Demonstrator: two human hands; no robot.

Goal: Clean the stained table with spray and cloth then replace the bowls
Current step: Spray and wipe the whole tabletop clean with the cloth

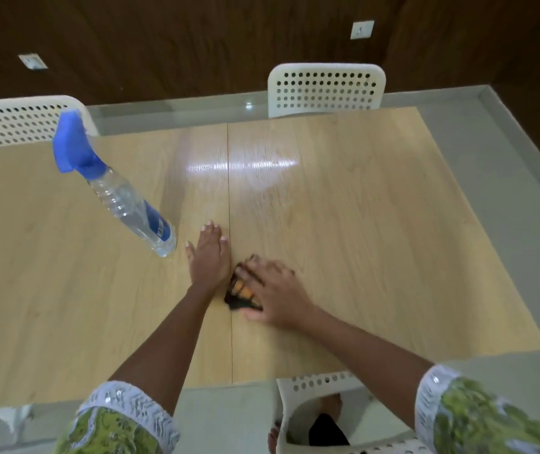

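The right hand (273, 290) presses flat on the soft, floppy cloth (240, 293) mid-counter (376, 240), best bunched from the top, while the left hand (209, 253) lies open and empty beside it.

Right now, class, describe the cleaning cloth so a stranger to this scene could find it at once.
Start at the wooden table and follow its centre seam toward the near edge. Just right of the seam, the right hand presses on a small dark cloth with an orange patch. It is the only soft, dark thing there; the spray bottle stands left, clear with a blue head.
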